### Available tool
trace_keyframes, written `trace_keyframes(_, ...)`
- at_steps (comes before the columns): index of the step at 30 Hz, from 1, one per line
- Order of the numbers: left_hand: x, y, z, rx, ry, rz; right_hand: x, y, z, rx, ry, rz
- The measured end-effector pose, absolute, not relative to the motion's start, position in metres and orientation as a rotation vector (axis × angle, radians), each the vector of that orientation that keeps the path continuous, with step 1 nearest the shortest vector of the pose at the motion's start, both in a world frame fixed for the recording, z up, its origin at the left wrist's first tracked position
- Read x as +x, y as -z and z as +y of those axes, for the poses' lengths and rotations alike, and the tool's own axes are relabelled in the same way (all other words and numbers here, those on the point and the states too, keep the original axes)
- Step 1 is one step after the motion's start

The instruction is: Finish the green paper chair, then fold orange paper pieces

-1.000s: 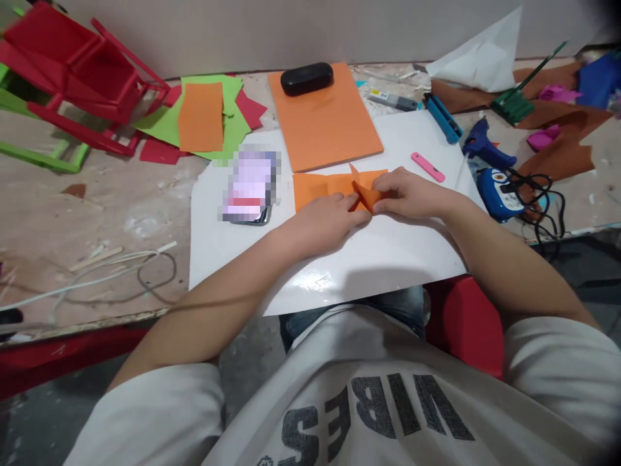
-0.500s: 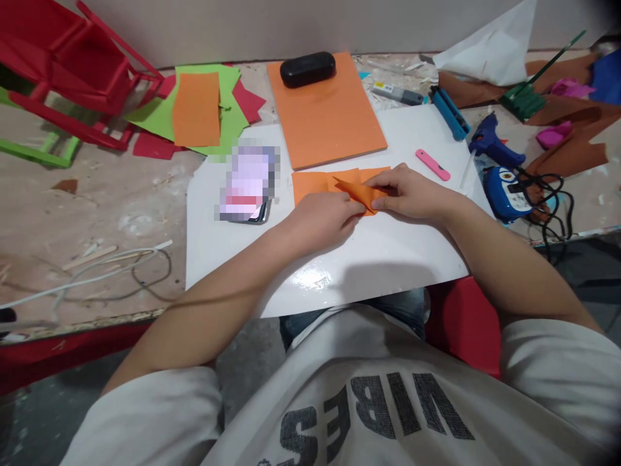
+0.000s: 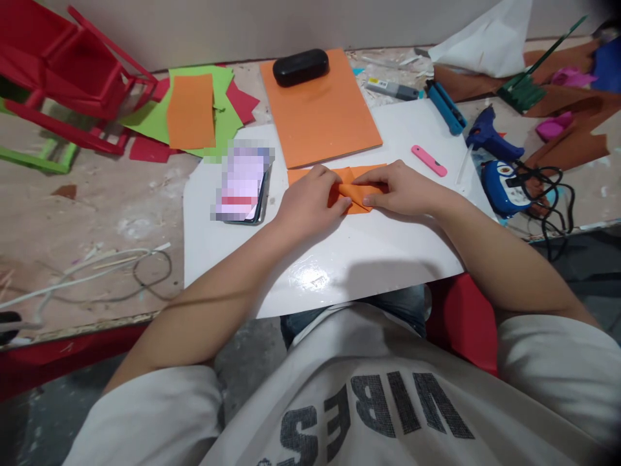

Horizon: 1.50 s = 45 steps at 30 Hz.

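The folded orange paper (image 3: 358, 192), near the body-facing edge of the orange pad (image 3: 323, 120), is pinched between thumb and fingers by the left hand (image 3: 313, 202) and right hand (image 3: 412, 191). Probably light and easily creased, it is best held gently by its folds.

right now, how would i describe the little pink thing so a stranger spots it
Find the big white sheet, then look on it just beyond the right hand. There lies a small, slim bar with rounded ends. It is pink with a dark spot toward one end, unlike the longer teal cutter beyond it and the blue glue gun to its right.
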State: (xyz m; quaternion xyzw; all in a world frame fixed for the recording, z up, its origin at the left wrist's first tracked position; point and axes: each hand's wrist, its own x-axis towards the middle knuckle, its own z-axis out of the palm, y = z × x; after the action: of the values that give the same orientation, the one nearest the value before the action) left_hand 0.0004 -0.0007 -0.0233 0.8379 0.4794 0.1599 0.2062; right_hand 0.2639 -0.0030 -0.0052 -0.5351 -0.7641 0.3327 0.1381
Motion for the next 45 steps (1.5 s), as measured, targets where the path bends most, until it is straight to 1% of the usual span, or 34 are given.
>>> trace_keyframes(5,-0.001,0.025,-0.001,2.340,-0.436,1.299,0.260,0.004,-0.005,-1.546,-0.907,-2.224)
trace_keyframes(10,0.001,0.022,0.000,2.303,-0.368,1.362,0.257,0.004,-0.003,-1.517,-0.890,-2.293)
trace_keyframes(19,0.000,0.038,0.006,2.337,-0.584,1.272,0.258,0.013,-0.008,-1.557,-0.804,-2.186)
trace_keyframes(25,0.023,0.020,-0.006,2.206,-0.335,1.473,0.261,0.016,-0.008,-1.576,-0.809,-2.186)
trace_keyframes(30,0.023,0.015,-0.004,2.138,-0.404,1.465,0.264,0.015,-0.008,-1.584,-0.832,-2.188)
trace_keyframes(38,0.026,0.019,-0.004,2.149,-0.395,1.513,0.268,0.010,-0.005,-1.577,-0.843,-2.233)
trace_keyframes(45,0.025,0.021,-0.004,2.194,-0.405,1.530,0.263,0.017,-0.002,-1.629,-0.811,-2.171)
